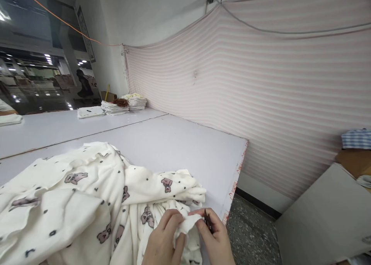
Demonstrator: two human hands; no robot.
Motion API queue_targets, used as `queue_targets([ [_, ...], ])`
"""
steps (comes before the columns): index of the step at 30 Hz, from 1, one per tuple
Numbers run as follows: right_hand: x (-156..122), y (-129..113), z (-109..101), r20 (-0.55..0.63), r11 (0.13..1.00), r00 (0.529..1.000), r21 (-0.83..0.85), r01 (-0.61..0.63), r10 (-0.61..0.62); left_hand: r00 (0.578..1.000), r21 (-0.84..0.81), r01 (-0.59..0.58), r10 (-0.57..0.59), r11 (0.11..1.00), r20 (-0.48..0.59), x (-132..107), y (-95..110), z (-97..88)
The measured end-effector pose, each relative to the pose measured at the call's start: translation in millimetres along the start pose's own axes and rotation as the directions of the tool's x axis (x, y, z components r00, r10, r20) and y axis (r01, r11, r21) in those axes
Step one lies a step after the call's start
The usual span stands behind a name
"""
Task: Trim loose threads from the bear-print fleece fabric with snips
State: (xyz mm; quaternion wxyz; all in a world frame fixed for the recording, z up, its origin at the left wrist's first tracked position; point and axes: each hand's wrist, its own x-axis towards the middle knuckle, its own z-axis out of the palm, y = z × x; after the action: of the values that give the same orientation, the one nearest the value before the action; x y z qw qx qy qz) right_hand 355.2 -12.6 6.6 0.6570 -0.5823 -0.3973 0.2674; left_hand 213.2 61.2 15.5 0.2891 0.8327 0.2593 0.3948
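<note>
Textile workshop, worktable (pixel 185 141), fabric stacks (pixel 114 109), apparently a dim factory hall (pixel 43 93)

Tabletop (pixel 188 141) softly lit; far hall (pixel 37 97) dim, its ceiling lamps (pixel 48 58) glaring; edges stretched

Right fingers (pixel 204 231) partly hide a dark tool (pixel 207 221), perhaps snips; the picture's edge crops the fabric (pixel 84 207).

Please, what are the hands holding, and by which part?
Left hand and right hand hold the printed cloth by an edge; the right also holds a dark tool, gripped part unclear.
</note>
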Motion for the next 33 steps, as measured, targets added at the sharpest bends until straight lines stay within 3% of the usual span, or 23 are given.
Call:
queue_targets([
  [3,-3.0,-2.0,5.7,-0.078,0.984,0.987,-0.129,0.126,-0.137,0.999,-0.097,0.034,-0.036,0.995,-0.013,-0.1,-1.9,0.2],
  [5,-2.0,-3.0,7.5,-0.117,0.931,0.960,-0.299,0.208,-0.252,0.990,-0.152,0.137,-0.133,0.979,0.037,-0.9,-3.2,-2.5],
  [7,1.0,-4.4,10.0,-0.128,0.860,0.939,-0.455,0.232,-0.321,0.953,-0.219,0.294,-0.268,0.930,0.141,-0.4,-4.2,-5.6],
  [10,4.9,-5.9,15.8,-0.145,0.815,0.935,-0.544,0.199,-0.325,0.870,-0.310,0.489,-0.427,0.816,0.249,2.9,-7.0,-8.8],
  [13,2.4,-4.0,20.9,-0.105,0.909,0.977,-0.396,0.130,-0.186,0.819,-0.375,0.573,-0.499,0.729,0.283,6.2,-12.2,-10.1],
  [15,-2.1,-0.7,22.4,-0.050,0.960,0.991,-0.260,0.103,-0.120,0.794,-0.429,0.607,-0.522,0.669,0.310,7.0,-15.5,-10.1],
  [18,-6.3,3.4,22.9,-0.013,0.974,0.993,-0.195,0.113,-0.118,0.780,-0.467,0.626,-0.520,0.625,0.349,6.2,-18.1,-9.5],
  [23,-3.5,2.5,24.5,0.064,0.969,0.995,-0.229,0.089,-0.076,0.813,-0.449,0.577,-0.423,0.682,0.400,6.0,-15.4,-10.5],
  [28,-5.7,3.5,32.0,0.002,0.930,0.993,-0.349,0.113,-0.120,0.808,-0.374,0.565,-0.401,0.735,0.431,11.2,-9.0,-12.6],
  [33,-7.3,7.3,27.5,-0.094,0.967,0.994,-0.254,0.028,-0.053,0.788,-0.414,0.603,-0.429,0.682,0.441,10.3,-15.7,-10.2],
])
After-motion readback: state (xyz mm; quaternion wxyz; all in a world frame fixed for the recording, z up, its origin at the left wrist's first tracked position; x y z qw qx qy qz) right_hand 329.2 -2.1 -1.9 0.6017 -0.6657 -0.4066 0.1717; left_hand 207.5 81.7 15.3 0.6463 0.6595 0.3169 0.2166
